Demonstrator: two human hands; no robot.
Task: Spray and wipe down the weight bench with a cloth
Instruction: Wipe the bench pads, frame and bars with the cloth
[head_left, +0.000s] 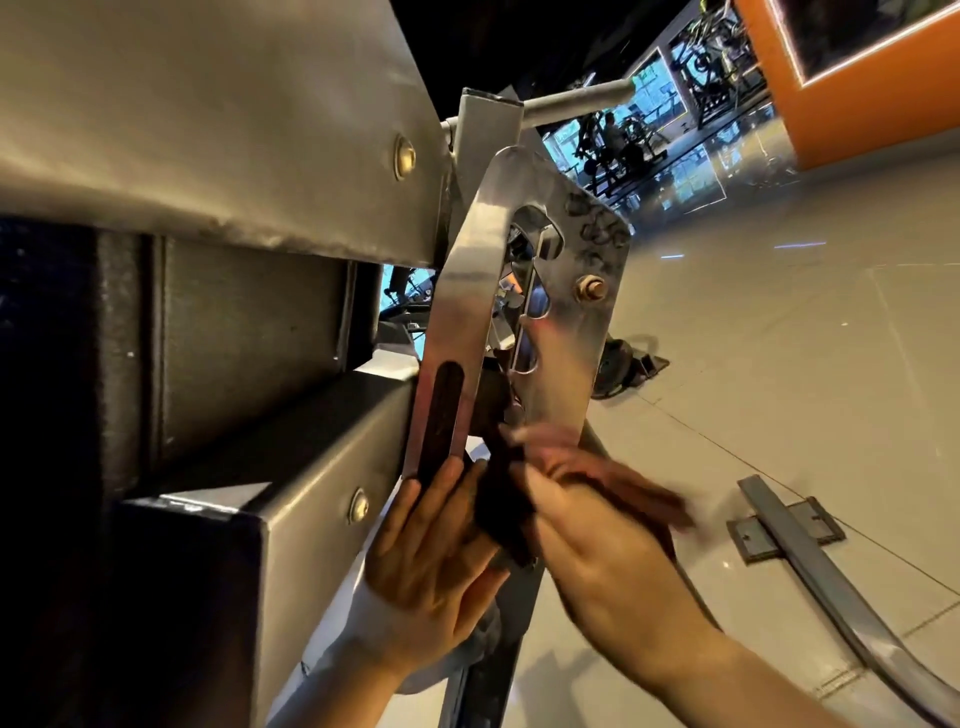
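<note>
We had our head low beside the weight bench's grey steel frame (322, 467), looking along it at the shiny slotted metal adjustment plate (550, 332) that sets the backrest angle. Our left hand (431, 540) lay flat against the plate's lower edge, fingers straight and together, bracing rather than holding. Our right hand (597, 525) was blurred, but its fingers were curled round the dark brown cloth (501, 499), pressing it into the gap at the foot of the plate, between the two hands.

We judged the main risk to be the plate itself: its cut slots and thin edges could snag the cloth or nick a fingertip if we dragged hard across them. The left fingers sat just beside the long dark slot (441, 415), so a slip of the cloth hand could knock them into it. The brass-coloured nut and bolt (588, 289) higher up could catch the fabric too. With our view so close, we could also miss patches on the far side of the plate.

No spray bottle, bucket or other container showed anywhere; we could not tell where the spray was.
</note>
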